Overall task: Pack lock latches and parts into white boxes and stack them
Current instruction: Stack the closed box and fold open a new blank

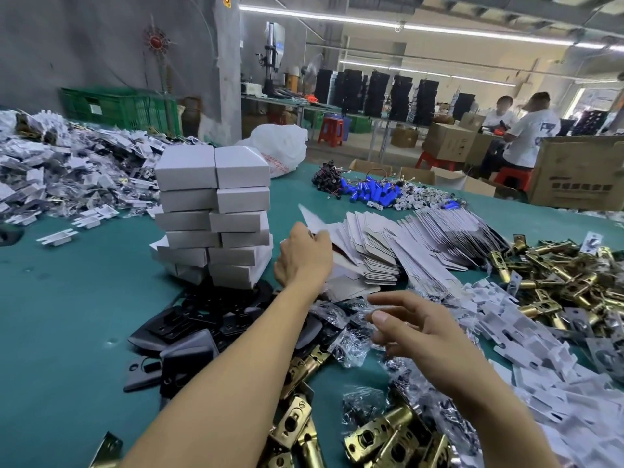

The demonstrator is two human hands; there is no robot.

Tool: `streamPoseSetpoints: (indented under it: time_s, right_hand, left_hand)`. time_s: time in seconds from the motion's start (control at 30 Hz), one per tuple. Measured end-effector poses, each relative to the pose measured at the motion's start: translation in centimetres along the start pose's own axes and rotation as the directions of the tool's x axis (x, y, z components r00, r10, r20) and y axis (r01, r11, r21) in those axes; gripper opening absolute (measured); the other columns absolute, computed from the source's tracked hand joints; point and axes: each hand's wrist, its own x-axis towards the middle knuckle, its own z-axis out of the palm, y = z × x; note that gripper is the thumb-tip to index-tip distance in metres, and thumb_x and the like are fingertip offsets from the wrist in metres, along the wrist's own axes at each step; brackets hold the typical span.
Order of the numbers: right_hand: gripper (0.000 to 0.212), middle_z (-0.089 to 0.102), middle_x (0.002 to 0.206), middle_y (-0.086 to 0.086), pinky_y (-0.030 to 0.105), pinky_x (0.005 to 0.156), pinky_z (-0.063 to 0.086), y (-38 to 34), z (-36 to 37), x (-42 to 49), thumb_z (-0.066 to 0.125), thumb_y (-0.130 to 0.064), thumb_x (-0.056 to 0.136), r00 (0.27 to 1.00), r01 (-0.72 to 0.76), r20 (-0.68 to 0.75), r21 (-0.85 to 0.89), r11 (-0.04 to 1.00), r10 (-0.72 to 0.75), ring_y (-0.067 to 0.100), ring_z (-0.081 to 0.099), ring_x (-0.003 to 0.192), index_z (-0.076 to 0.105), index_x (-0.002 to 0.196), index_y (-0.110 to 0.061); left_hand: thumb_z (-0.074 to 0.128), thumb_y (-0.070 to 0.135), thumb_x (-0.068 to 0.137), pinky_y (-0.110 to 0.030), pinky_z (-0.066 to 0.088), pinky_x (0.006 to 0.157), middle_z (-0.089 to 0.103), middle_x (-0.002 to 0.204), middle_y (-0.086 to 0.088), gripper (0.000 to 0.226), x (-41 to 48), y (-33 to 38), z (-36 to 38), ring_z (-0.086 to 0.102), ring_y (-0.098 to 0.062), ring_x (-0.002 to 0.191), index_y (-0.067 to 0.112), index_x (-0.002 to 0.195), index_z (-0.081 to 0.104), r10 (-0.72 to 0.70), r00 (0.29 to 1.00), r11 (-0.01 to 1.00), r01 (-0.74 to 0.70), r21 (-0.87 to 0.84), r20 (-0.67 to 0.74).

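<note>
Two side-by-side stacks of closed white boxes (216, 211) stand on the green table (67, 298). Right of them lies a fanned row of flat unfolded white box blanks (398, 244). My left hand (304, 255) reaches over the near end of that row and pinches one flat blank (312, 216), which tilts upward. My right hand (418, 336) hovers with loosely spread fingers over small clear bags of parts (354, 339); whether it holds a bag is unclear. Brass lock latches (378, 430) lie near me, with more brass latches (553, 275) heaped at the right.
Black plates (189, 332) lie under my left forearm. White plastic inserts (540, 349) cover the right side; a big heap of bagged parts (67, 170) fills the far left. Blue batteries (371, 192), a white plastic bag (280, 146), cardboard cartons (577, 173) and two seated people (526, 130) are beyond.
</note>
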Motion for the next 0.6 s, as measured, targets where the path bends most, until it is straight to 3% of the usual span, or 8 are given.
streamPoseSetpoints:
  time_s: [0.1,0.2,0.3,0.37,0.47,0.53,0.6]
  right_hand:
    - [0.028,0.067,0.11,-0.007,0.032,0.082,0.056,-0.5,0.0,0.3,0.063,-0.034,0.091,0.989,-0.014,-0.147,0.043,0.999,0.02,0.008,0.068,0.094,0.06,0.118,-0.042]
    - [0.051,0.058,0.115,-0.015,0.039,0.093,0.052,-0.9,0.0,0.5,0.057,-0.049,0.091,0.959,-0.037,-0.272,0.159,0.987,0.08,0.008,0.06,0.105,0.043,0.14,-0.041]
    - [0.05,0.059,0.125,-0.009,0.047,0.094,0.053,-1.1,-0.3,0.7,0.057,-0.041,0.096,0.929,-0.062,-0.316,0.386,0.921,0.195,0.016,0.063,0.109,0.046,0.142,-0.029]
    - [0.049,0.067,0.118,0.007,0.046,0.088,0.057,-1.1,-0.7,0.7,0.061,-0.022,0.096,0.903,-0.042,-0.358,0.473,0.88,0.235,0.021,0.07,0.097,0.048,0.143,-0.016]
    - [0.048,0.071,0.103,0.015,0.028,0.058,0.06,-1.3,-1.3,0.6,0.061,-0.006,0.094,0.864,0.032,-0.436,0.546,0.837,0.251,0.014,0.071,0.067,0.051,0.14,-0.012]
    - [0.046,0.071,0.108,0.016,0.024,0.051,0.057,-1.6,-1.5,0.5,0.06,-0.003,0.093,0.871,0.053,-0.406,0.635,0.771,0.275,0.012,0.07,0.062,0.053,0.138,-0.012]
    - [0.045,0.071,0.11,0.019,0.022,0.045,0.054,-2.0,-1.3,0.3,0.062,-0.003,0.089,0.905,0.026,-0.326,0.683,0.73,0.273,0.012,0.068,0.057,0.058,0.133,-0.01]
  left_hand:
    - [0.049,0.033,0.095,-0.03,0.02,0.052,0.047,0.067,0.003,0.032,-2.5,2.1,-1.8,0.038,-0.011,0.057,0.022,0.07,0.033,0.156,0.984,0.976,-0.167,-0.139,-0.088]
    - [0.053,0.033,0.092,-0.032,0.026,0.052,0.046,0.061,0.005,0.032,-5.5,3.0,-2.7,0.04,-0.015,0.056,0.02,0.067,0.039,0.317,0.946,0.927,-0.294,-0.233,0.07]
    - [0.054,0.031,0.086,-0.034,0.033,0.056,0.043,0.06,0.006,0.028,-7.8,3.0,-3.1,0.037,-0.022,0.06,0.02,0.066,0.037,0.369,0.885,0.907,-0.276,-0.318,0.283]
    - [0.053,0.033,0.078,-0.032,0.035,0.056,0.042,0.054,0.009,0.025,-8.5,3.0,-3.6,0.038,-0.019,0.056,0.02,0.066,0.036,0.362,0.846,0.904,-0.216,-0.369,0.393]
    - [0.061,0.035,0.065,-0.035,0.043,0.067,0.054,0.065,0.009,0.023,-8.7,3.0,-4.4,0.054,-0.017,0.069,0.019,0.073,0.046,0.324,0.764,0.883,-0.033,-0.467,0.559]
    - [0.072,0.042,0.061,-0.038,0.046,0.074,0.061,0.082,0.0,0.041,-8.7,2.7,-4.7,0.059,-0.018,0.081,0.016,0.086,0.051,0.311,0.709,0.832,0.119,-0.542,0.633]
    - [0.074,0.06,0.058,-0.039,0.053,0.08,0.07,0.099,-0.001,0.071,-8.6,2.4,-4.8,0.067,-0.02,0.087,0.015,0.111,0.059,0.26,0.661,0.733,0.34,-0.59,0.704]
